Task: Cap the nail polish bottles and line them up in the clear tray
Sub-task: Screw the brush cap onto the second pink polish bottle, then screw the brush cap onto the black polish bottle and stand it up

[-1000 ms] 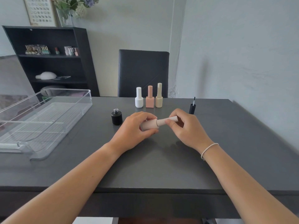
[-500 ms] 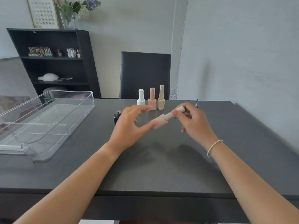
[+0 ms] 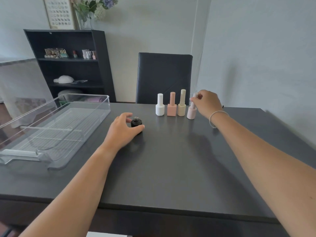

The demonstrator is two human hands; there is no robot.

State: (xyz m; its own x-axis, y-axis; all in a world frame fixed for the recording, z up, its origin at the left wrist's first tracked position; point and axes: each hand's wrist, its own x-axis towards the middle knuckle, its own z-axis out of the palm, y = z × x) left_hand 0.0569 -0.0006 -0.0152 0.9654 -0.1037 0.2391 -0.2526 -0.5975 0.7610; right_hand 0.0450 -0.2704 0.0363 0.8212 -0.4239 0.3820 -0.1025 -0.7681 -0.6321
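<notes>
now upright, cap up, pale pink bottle (image 3: 191, 112) pinched by right grip (image 3: 207, 103); left grip (image 3: 123, 130) clasps black bottle (image 3: 136, 123).

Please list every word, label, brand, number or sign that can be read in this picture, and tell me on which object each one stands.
No text can be read in this picture.
The framed chart on the black shelf: rows of small dots only, any print too small to tell.
The small bottles on the shelf: labels too small and blurred.
The white bottle, peach bottle, cream bottle, pale pink bottle and black bottle: no visible print.
</notes>
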